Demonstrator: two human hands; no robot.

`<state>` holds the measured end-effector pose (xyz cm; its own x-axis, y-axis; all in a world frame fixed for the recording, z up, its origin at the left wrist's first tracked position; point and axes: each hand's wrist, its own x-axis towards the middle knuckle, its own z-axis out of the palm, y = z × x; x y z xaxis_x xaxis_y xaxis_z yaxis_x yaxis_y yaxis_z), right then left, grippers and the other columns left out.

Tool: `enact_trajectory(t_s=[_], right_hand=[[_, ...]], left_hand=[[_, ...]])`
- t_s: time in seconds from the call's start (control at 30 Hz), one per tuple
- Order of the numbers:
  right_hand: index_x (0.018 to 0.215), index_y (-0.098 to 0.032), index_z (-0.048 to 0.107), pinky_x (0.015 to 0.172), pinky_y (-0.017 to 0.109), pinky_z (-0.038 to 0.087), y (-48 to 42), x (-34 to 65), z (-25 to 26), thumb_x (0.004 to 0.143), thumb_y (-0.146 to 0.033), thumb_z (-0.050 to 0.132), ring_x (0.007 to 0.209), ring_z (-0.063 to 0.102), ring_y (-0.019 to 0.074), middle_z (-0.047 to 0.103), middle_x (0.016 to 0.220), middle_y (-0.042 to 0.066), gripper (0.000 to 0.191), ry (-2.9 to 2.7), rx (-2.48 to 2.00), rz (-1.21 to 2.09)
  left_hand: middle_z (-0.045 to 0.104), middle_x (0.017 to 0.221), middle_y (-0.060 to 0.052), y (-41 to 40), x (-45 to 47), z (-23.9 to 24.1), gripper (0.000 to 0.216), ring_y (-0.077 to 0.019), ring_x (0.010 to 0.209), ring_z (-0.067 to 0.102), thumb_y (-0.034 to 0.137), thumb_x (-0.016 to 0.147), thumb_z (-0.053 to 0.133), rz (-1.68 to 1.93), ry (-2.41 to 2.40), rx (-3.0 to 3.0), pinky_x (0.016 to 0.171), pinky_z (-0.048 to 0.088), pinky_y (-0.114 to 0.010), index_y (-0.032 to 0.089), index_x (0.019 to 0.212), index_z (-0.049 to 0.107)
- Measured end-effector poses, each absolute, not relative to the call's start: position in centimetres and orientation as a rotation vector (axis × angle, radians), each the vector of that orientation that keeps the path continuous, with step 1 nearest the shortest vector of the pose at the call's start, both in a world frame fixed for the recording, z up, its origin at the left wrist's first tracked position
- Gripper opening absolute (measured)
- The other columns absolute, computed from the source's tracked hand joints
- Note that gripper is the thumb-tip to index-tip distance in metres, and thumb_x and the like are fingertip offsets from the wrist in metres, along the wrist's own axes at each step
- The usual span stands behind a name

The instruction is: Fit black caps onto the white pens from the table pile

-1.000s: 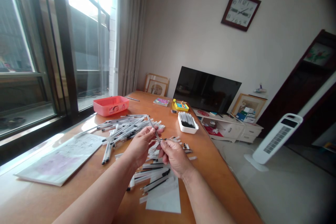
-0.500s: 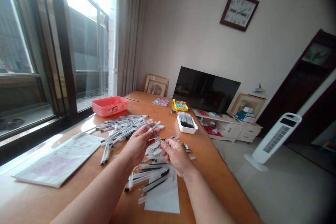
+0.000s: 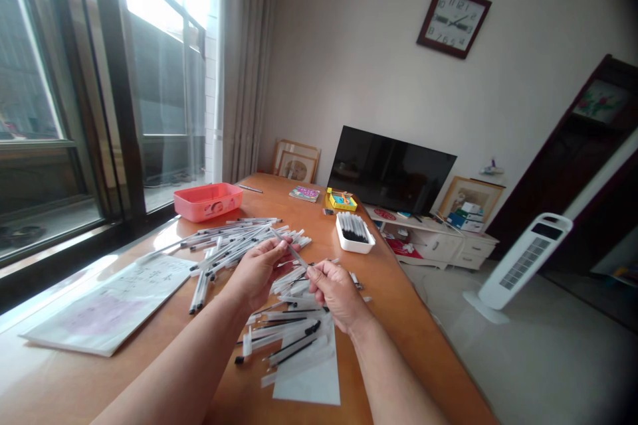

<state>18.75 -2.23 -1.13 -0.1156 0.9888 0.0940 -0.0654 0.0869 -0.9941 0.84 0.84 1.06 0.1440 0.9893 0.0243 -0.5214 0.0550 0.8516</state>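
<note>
Between my two hands I hold a thin pen [image 3: 298, 257], tilted above the table. My left hand [image 3: 263, 270] pinches its upper left part, and my right hand [image 3: 332, 287] grips its lower right end. Beyond my left wrist spreads a heap of clear pens with black ends [image 3: 234, 246]. Under and nearer than my hands lie loose clear tubes and dark refills [image 3: 292, 339], some resting on a white sheet of paper [image 3: 314, 382]. A white tray [image 3: 359, 249] of clear, black-tipped pieces stands just past my right hand.
A red plastic basket [image 3: 204, 206] stands at the table's left edge by the window. A notebook [image 3: 100, 312] lies at the near left. Farther back are a small book [image 3: 304, 194] and a yellow box [image 3: 341, 199]. The table's right edge [image 3: 438, 329] drops to the floor.
My left hand has shifted slightly left along the pen, and my right hand has moved slightly up and right. More of the pen shows between them. The things on the table stay put.
</note>
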Motion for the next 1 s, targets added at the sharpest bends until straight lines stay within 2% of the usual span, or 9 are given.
enact_trajectory(t_s=[0.13, 0.2, 0.3, 0.37, 0.43, 0.57, 0.73, 0.8, 1.0], right_hand=[[0.080, -0.019, 0.063, 0.047, 0.021, 0.028, -2.5, 18.6, -0.9, 0.081, -0.057, 0.076, 0.050, 0.043, 0.0088, 0.061, 0.063, -0.002, 0.040, -1.335, -1.013, 1.214], [0.081, -0.019, 0.063, 0.047, 0.021, 0.028, -2.5, 18.5, -1.0, 0.081, -0.057, 0.076, 0.051, 0.043, 0.0089, 0.061, 0.063, -0.002, 0.040, -1.337, -1.017, 1.225], [0.080, -0.019, 0.062, 0.046, 0.021, 0.027, -2.4, 18.6, -1.1, 0.080, -0.057, 0.076, 0.050, 0.042, 0.0086, 0.060, 0.063, -0.002, 0.041, -1.308, -1.033, 1.266], [0.079, -0.019, 0.062, 0.047, 0.021, 0.027, -2.3, 18.7, -1.1, 0.081, -0.057, 0.076, 0.049, 0.042, 0.0084, 0.060, 0.064, -0.003, 0.040, -1.295, -1.038, 1.261], [0.080, -0.019, 0.062, 0.048, 0.021, 0.028, -2.3, 18.8, -1.1, 0.083, -0.055, 0.075, 0.050, 0.043, 0.0084, 0.060, 0.064, -0.003, 0.039, -1.303, -1.034, 1.233], [0.084, -0.018, 0.063, 0.051, 0.021, 0.031, -2.3, 18.7, -1.1, 0.087, -0.051, 0.072, 0.054, 0.045, 0.0087, 0.059, 0.067, -0.003, 0.034, -1.366, -1.029, 1.182], [0.085, -0.018, 0.062, 0.053, 0.022, 0.033, -2.2, 18.8, -1.3, 0.086, -0.050, 0.073, 0.055, 0.045, 0.0091, 0.058, 0.068, -0.004, 0.034, -1.391, -1.034, 1.178], [0.086, -0.018, 0.062, 0.053, 0.022, 0.034, -2.1, 19.0, -1.4, 0.086, -0.050, 0.072, 0.055, 0.045, 0.0095, 0.058, 0.068, -0.004, 0.034, -1.398, -1.048, 1.162], [0.084, -0.019, 0.064, 0.057, 0.024, 0.037, -1.7, 19.1, -1.9, 0.090, -0.045, 0.068, 0.059, 0.047, 0.0112, 0.059, 0.068, -0.004, 0.027, -1.581, -1.077, 0.985]], left_hand=[[0.066, 0.069, 0.001, 0.9, 0.9, 0.7, 0.038, -0.0081, 0.061, 0.058, 0.041, 0.074, 0.088, 1.380, 0.860, 0.854, 0.062, 0.045, -0.020, 0.017, 0.073, 0.058], [0.070, 0.078, -0.001, 0.9, 0.8, 0.7, 0.034, -0.0088, 0.064, 0.060, 0.039, 0.075, 0.087, 1.359, 0.817, 0.840, 0.065, 0.048, -0.022, 0.017, 0.080, 0.061], [0.074, 0.109, -0.009, 0.8, 0.7, 1.0, 0.034, -0.0146, 0.083, 0.068, 0.031, 0.078, 0.084, 1.285, 0.680, 0.821, 0.078, 0.054, -0.029, 0.018, 0.103, 0.067], [0.074, 0.113, -0.011, 0.8, 0.7, 1.0, 0.036, -0.0169, 0.088, 0.069, 0.031, 0.078, 0.084, 1.255, 0.657, 0.840, 0.082, 0.054, -0.031, 0.018, 0.107, 0.067], [0.076, 0.097, -0.009, 0.8, 0.7, 1.0, 0.030, -0.0152, 0.079, 0.068, 0.035, 0.078, 0.085, 1.272, 0.727, 0.881, 0.077, 0.053, -0.028, 0.017, 0.093, 0.066], [0.067, 0.068, -0.001, 0.7, 0.8, 0.8, 0.043, -0.0090, 0.059, 0.057, 0.046, 0.074, 0.087, 1.348, 0.931, 0.922, 0.062, 0.047, -0.022, 0.018, 0.071, 0.055], [0.076, 0.101, -0.009, 0.6, 0.7, 0.9, 0.039, -0.0160, 0.078, 0.068, 0.042, 0.074, 0.086, 1.218, 0.770, 0.854, 0.074, 0.054, -0.029, 0.018, 0.100, 0.068], [0.076, 0.106, -0.011, 0.6, 0.7, 0.9, 0.042, -0.0173, 0.082, 0.069, 0.039, 0.074, 0.087, 1.181, 0.729, 0.861, 0.076, 0.055, -0.030, 0.018, 0.104, 0.068], [0.066, 0.065, 0.000, 0.9, 1.2, 0.3, 0.046, -0.0096, 0.058, 0.058, 0.052, 0.069, 0.088, 1.301, 0.968, 0.902, 0.059, 0.044, -0.021, 0.016, 0.075, 0.061]])
